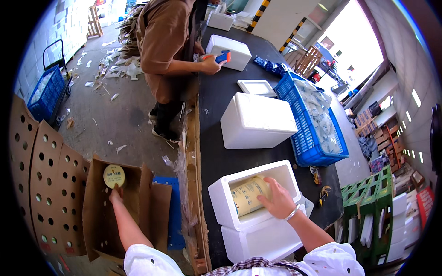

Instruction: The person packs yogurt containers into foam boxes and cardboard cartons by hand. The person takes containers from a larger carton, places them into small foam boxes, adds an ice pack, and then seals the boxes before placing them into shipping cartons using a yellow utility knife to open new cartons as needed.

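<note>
My right hand (278,200), with a bracelet at the wrist, rests its spread fingers on a yellow printed cylindrical container (249,195) lying on its side in an open white foam box (288,179). Down at the left, my left hand (116,194) reaches into an open cardboard box (145,188) and touches a round container with a pale printed lid (114,176); its grip is partly hidden. Another foam box (259,238) lies against the near side of the open one. Farther along the dark table (214,114) stands a closed foam box (259,119).
A blue plastic crate (297,138) of clear packs stands on the table's right. Beyond, a co-worker (165,41) holds a blue and orange tape dispenser (222,57) by a closed foam box (229,51). A foam lid (256,88) lies between. Perforated cardboard (55,189) stands left; green crates (373,207) right.
</note>
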Tool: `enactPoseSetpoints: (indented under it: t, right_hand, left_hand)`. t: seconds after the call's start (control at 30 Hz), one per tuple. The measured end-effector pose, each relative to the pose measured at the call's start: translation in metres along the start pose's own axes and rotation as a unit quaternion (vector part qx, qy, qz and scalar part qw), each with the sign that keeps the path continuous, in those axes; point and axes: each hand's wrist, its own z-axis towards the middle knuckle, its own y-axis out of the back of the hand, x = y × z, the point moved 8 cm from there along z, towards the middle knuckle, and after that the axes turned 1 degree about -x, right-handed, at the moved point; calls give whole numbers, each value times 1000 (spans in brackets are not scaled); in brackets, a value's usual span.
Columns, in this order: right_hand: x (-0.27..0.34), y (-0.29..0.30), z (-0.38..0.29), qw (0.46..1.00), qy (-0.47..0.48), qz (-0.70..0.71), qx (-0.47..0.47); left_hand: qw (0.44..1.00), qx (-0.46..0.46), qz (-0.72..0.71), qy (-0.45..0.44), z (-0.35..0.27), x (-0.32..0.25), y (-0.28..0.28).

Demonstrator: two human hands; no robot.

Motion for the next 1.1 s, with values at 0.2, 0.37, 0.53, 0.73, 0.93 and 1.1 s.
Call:
enactPoseSetpoints:
  t: [0.2,0.37,0.53,0.73,0.93,1.1]
  right_hand:
    - [-5,-5,-1,1000,1,6,10]
    - [-7,-5,-1,1000,4,6,3]
    - [10,9,-11,980,150,41,-124]
    - [148,97,-133,809,567,110,-110]
    - [163,125,-221,708,655,-24,-265]
    - [90,162,-231,787,554,152,-222]
  left_hand:
    - [998,15,33,-42,-77,-15,28]
    - [982,29,162,-88,-168,-43,55]
    - [941,98,202,-252,-344,-126,52]
    - [824,262,273,-422,-597,-174,7]
    - [749,510,285,-313,-756,-113,-25]
    - [723,613,250,-196,-790,-59,-56]
